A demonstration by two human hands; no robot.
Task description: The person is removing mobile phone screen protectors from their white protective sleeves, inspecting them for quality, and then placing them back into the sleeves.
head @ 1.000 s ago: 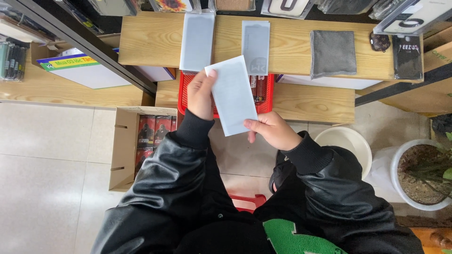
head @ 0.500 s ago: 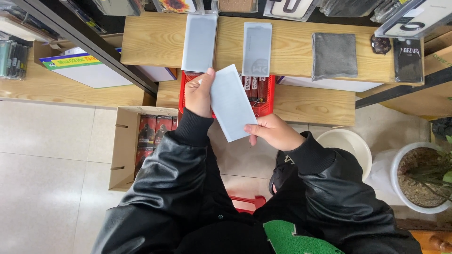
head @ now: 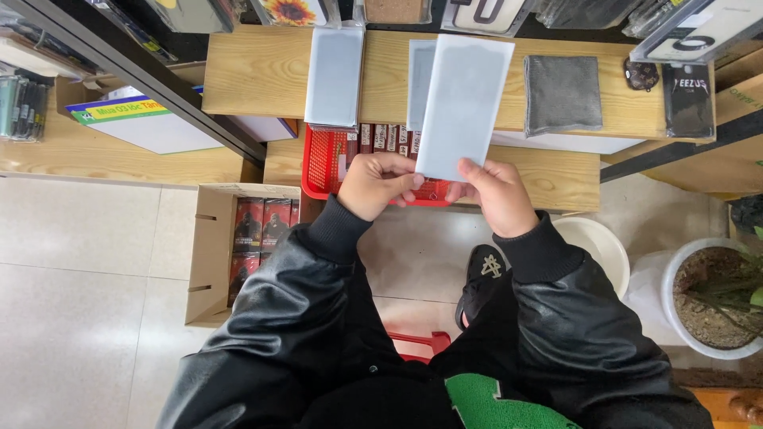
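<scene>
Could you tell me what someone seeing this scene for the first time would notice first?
First, the pale blue-grey flat pack held up at centre, its lower edge pinched by the left hand and the right hand. Behind it, on the wooden shelf, lie a similar pack and a grey cloth. A red basket sits just below the shelf.

Pale tiled floor (head: 87, 262) beneath light wooden shelves (head: 262, 71).

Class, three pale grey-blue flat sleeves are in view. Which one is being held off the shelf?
The rightmost pale sleeve, pinched at its lower edge by the left hand and right hand. The other two sleeves lie flat on the wooden shelf.
</scene>
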